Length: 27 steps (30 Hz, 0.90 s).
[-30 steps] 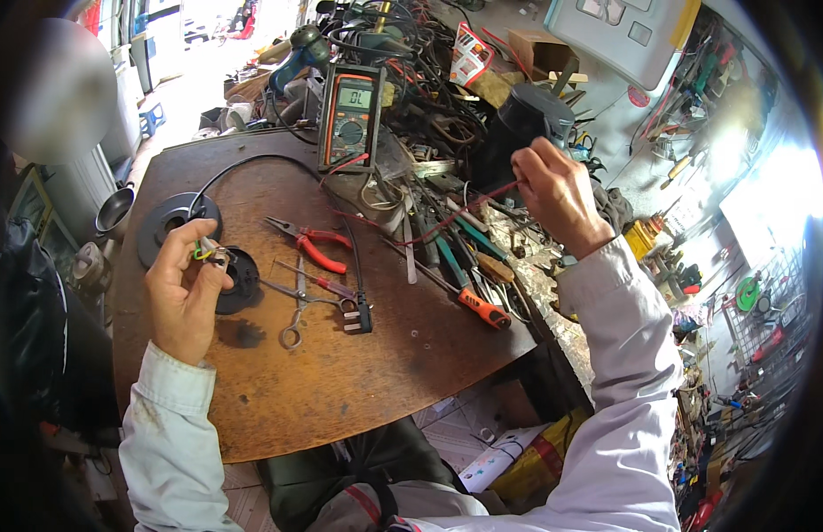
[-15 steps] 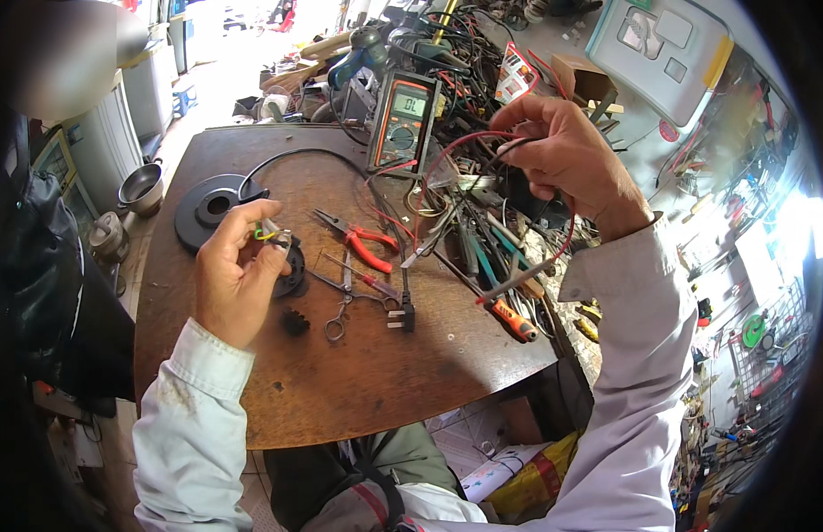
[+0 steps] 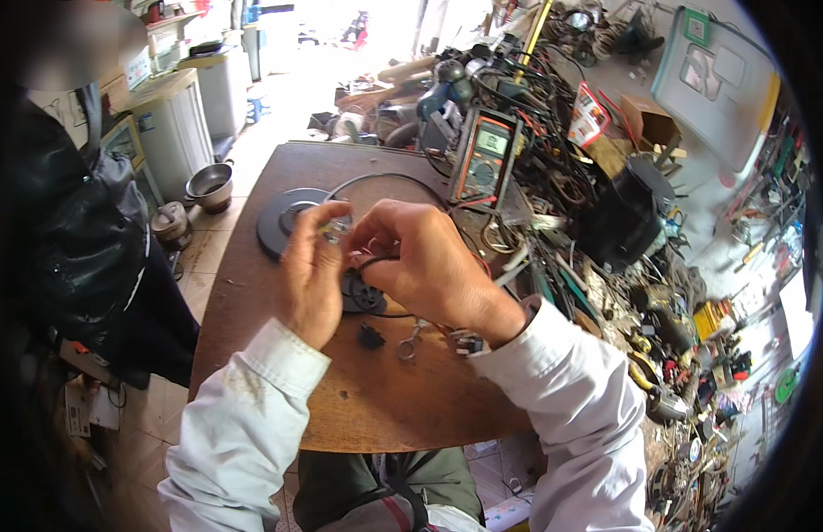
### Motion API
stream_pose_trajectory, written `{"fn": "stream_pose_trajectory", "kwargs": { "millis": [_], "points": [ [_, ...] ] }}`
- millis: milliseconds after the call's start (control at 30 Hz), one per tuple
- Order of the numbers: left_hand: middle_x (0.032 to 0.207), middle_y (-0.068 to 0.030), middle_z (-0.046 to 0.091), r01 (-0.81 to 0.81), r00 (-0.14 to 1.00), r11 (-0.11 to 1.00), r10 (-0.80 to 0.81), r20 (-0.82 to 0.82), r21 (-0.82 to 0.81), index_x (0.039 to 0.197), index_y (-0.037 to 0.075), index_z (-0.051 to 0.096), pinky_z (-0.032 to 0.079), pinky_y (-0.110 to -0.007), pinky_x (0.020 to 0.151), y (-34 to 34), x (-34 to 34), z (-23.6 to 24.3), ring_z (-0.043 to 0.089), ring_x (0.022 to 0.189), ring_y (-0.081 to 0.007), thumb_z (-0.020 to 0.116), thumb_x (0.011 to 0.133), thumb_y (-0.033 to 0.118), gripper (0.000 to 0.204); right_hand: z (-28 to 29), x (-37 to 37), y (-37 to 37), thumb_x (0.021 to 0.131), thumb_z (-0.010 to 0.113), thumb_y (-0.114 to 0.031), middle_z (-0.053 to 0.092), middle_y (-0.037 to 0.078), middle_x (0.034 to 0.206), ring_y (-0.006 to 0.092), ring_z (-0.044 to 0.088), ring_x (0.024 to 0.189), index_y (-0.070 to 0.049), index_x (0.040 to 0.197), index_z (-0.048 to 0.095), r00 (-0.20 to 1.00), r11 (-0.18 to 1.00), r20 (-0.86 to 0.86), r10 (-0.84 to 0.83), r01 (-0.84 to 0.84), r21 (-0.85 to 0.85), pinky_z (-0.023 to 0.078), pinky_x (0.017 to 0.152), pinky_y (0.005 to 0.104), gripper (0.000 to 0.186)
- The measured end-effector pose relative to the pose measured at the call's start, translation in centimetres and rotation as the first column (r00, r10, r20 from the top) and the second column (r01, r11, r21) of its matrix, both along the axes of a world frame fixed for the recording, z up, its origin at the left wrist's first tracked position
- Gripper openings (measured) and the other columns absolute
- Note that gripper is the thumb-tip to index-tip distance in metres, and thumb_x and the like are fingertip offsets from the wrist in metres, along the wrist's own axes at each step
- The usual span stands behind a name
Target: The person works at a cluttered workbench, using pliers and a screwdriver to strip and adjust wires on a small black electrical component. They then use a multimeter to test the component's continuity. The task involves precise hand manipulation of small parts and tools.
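Observation:
My left hand (image 3: 309, 279) pinches a small metal connector (image 3: 335, 230) with green-yellow wire. My right hand (image 3: 429, 266) is curled beside it, gripping red and black test leads, fingertips near the connector. Below them a black round part (image 3: 363, 297) is partly hidden; a black disc (image 3: 272, 226) on a cord lies behind my left hand. A multimeter (image 3: 482, 160) with its display lit leans at the table's back right. A small black piece (image 3: 371, 335) and scissor handles (image 3: 406, 348) show under my wrists; the other tools there are mostly covered.
A person in a black jacket (image 3: 92, 239) stands left of the wooden table (image 3: 358, 417). Steel pots (image 3: 207, 184) sit on the floor near white appliances (image 3: 168, 133). Piled cables, tools and a black container (image 3: 623, 213) crowd the right side, up to the wall.
My right hand has moved down and left with the leads, meeting my left hand over the table. The view has shifted, so more of the person on the left shows.

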<state>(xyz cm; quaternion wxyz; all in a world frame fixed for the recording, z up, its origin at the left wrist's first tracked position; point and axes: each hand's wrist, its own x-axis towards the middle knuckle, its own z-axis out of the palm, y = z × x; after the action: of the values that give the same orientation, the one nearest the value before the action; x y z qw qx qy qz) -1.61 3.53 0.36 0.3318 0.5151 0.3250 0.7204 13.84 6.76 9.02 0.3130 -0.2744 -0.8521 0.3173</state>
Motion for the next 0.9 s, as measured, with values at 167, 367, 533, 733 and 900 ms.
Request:
{"fn": "stream_pose_trajectory", "kwargs": {
  "millis": [167,367,533,733,900],
  "points": [
    [0.105,-0.0043,0.065,-0.129,0.974,0.991,0.135,-0.181,0.043,0.128,0.004,0.055,0.051,-0.026,0.083,-0.2,0.1,-0.3,0.061,0.092,-0.0097,0.050,0.109,0.024,0.028,-3.8,-1.1,0.0,0.082,0.072,0.001,0.071,0.013,0.089,0.0206,0.069,0.077,0.002,0.104,0.067,0.967,0.984,-0.227,-0.120,0.146,0.105,0.056,0.070,0.0332,0.023],
    [0.093,-0.0018,0.067,0.075,0.997,0.993,-0.078,-0.024,-0.096,0.128,0.009,0.055,0.052,-0.024,0.072,-0.5,0.1,-0.2,0.062,0.082,-0.0062,0.052,0.109,0.030,0.028,-4.8,-0.3,-0.1,0.081,0.077,-0.004,0.068,0.012,0.087,0.0337,0.071,0.075,-0.004,0.105,0.066,0.983,0.836,-0.088,-0.162,0.184,0.517,0.057,0.063,0.0389,0.027],
    [0.100,-0.0027,0.066,-0.166,0.937,0.985,0.141,-0.318,-0.052,0.127,0.008,0.055,0.053,-0.024,0.076,-0.3,0.5,-1.2,0.064,0.086,-0.0109,0.048,0.110,0.038,0.036,-4.0,0.3,0.1,0.080,0.074,-0.010,0.068,0.019,0.098,0.0416,0.070,0.079,-0.004,0.110,0.061,0.936,0.853,0.137,-0.325,0.228,0.470,0.056,0.066,0.0484,0.034],
    [0.109,-0.0072,0.067,0.001,0.997,0.992,-0.012,-0.081,-0.128,0.124,0.008,0.054,0.052,-0.031,0.080,-0.6,1.4,-0.1,0.065,0.096,-0.0172,0.052,0.108,0.027,0.025,-5.1,0.3,-0.1,0.078,0.072,-0.008,0.065,0.020,0.092,0.0355,0.072,0.073,0.004,0.116,0.055,0.836,0.758,0.268,-0.479,0.239,0.607,0.058,0.058,0.0421,0.043],
    [0.102,-0.0172,0.070,-0.325,0.736,0.943,0.297,-0.608,0.067,0.125,0.006,0.052,0.054,-0.039,0.075,-1.2,1.4,0.7,0.071,0.091,-0.0305,0.052,0.106,0.023,0.025,-5.1,-0.5,-0.2,0.081,0.070,-0.009,0.066,0.018,0.095,0.0305,0.074,0.074,0.009,0.125,0.050,0.680,0.662,0.345,-0.647,0.275,0.697,0.059,0.056,0.0365,0.051]
  ]
}}
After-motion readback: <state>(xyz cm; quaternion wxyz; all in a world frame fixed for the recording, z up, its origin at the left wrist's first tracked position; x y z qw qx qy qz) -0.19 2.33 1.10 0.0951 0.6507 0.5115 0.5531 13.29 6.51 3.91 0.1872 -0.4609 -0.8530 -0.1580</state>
